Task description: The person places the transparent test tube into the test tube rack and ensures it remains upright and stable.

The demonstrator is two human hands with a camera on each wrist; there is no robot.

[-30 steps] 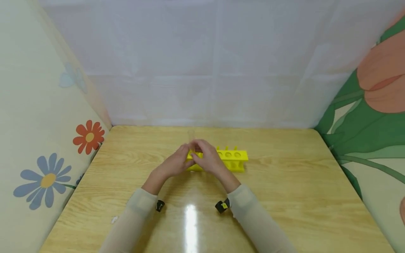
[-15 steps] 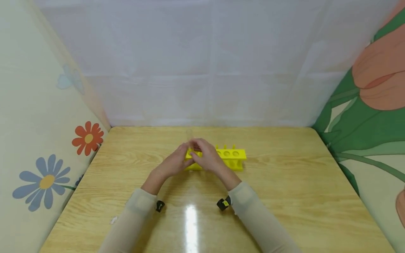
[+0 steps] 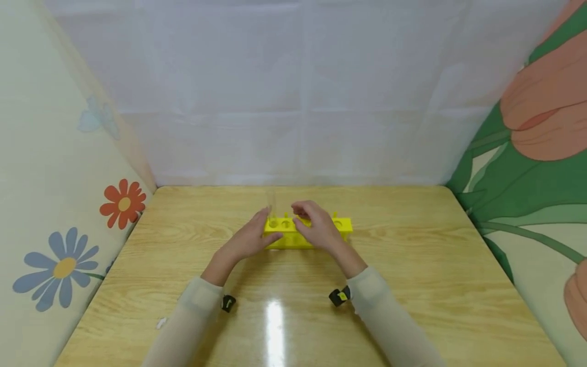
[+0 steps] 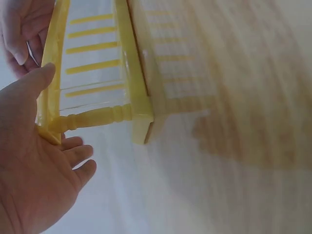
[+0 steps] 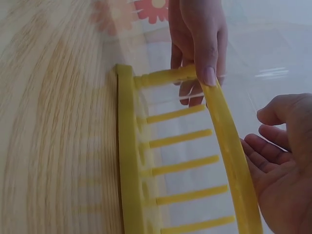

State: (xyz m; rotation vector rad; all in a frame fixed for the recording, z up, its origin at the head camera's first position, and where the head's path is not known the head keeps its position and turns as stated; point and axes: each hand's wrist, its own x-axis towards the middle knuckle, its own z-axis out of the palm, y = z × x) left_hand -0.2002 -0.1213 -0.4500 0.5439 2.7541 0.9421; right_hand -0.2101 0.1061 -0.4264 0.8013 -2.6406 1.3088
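A yellow test tube rack (image 3: 293,240) stands on the table, with holes along its top plate. One clear test tube (image 3: 271,204) rises upright from the leftmost hole. My left hand (image 3: 245,239) grips the rack's left end, thumb along the front of the top plate and fingers behind it; the left wrist view shows that thumb (image 4: 36,80) over the plate's edge. Above the right half of the rack is my right hand (image 3: 318,229), its fingers loosely bent and holding nothing. In the right wrist view, this hand (image 5: 287,170) is beside the top plate.
The wood-grain table (image 3: 435,285) extends to both sides of the rack. A small white scrap (image 3: 161,322) lies near the left forearm. A pale cloth (image 3: 298,102) hangs behind, with flower-patterned panels on both sides.
My right hand has let go of the test tube and moved right, uncovering the left holes. The tube stays in the rack, and my left hand remains at the rack's left end.
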